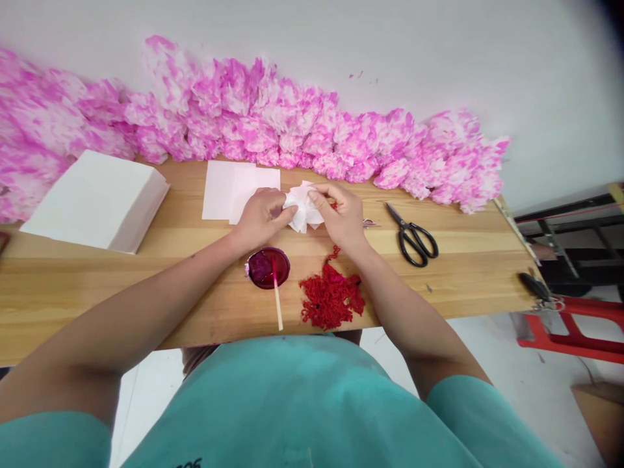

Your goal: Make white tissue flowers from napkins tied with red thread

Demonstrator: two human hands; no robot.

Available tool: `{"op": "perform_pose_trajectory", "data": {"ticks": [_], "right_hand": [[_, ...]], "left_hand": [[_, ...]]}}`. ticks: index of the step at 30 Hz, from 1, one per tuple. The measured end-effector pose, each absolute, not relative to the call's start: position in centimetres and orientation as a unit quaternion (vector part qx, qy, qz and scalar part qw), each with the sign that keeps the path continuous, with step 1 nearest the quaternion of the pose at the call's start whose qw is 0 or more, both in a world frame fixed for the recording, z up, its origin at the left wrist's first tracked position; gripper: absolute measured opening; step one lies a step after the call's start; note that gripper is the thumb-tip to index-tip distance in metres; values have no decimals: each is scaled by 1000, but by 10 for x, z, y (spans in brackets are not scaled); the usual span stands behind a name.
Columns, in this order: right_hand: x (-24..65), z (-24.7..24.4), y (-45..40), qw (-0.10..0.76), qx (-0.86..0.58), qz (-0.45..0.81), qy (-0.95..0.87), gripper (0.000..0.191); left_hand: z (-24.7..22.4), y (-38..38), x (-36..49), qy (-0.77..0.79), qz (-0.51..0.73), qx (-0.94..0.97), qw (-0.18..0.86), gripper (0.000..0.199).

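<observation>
Between my two hands is a white tissue-paper flower [303,205] with ruffled, spread layers. My left hand [264,214] pinches its left side between thumb and fingers. On the other side, my right hand [342,213] grips the paper's upper right edge with thumb and fingertips. Just below my left hand stands a small round dish of dark red-purple dye [268,268], and a pale stick [278,302] leans out over its front rim. A tangle of red yarn [331,299] lies below my right hand, with a strand running up toward the wrist.
White paper sheets [221,192] lie left of my hands, and a thick white paper stack [97,198] sits farther left. Black-handled scissors [412,237] rest at right. Pink-and-white paper flowers [292,127] are heaped along the wall. A red stool [580,328] stands beyond the table's right end.
</observation>
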State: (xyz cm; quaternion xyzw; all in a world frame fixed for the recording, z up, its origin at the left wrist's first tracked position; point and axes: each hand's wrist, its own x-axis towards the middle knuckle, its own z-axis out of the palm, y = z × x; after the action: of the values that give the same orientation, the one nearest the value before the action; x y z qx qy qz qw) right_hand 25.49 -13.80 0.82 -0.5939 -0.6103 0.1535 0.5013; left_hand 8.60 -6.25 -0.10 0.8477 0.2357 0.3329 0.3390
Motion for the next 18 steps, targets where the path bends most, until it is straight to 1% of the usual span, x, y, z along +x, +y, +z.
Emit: {"op": "perform_pose_trajectory", "data": {"ticks": [2, 4, 6, 9, 12, 18], "right_hand": [[260, 3, -134, 553, -595, 226, -538, 25], [267, -2, -130, 588, -593, 269, -480, 27], [274, -4, -127, 612, -591, 276, -447, 28], [279, -1, -127, 633, -582, 248, -446, 29], [275, 9, -132, 621, -579, 202, -489, 30], [260, 22, -143, 535, -586, 131, -594, 27]], "left_hand": [[-1, -63, 85, 243, 337, 827, 378, 37], [-1, -64, 84, 260, 347, 792, 430, 35], [-1, -65, 83, 274, 357, 752, 482, 37], [0, -65, 82, 271, 367, 709, 537, 41], [1, -64, 82, 269, 383, 692, 551, 41], [-1, -62, 83, 269, 407, 687, 538, 38]]}}
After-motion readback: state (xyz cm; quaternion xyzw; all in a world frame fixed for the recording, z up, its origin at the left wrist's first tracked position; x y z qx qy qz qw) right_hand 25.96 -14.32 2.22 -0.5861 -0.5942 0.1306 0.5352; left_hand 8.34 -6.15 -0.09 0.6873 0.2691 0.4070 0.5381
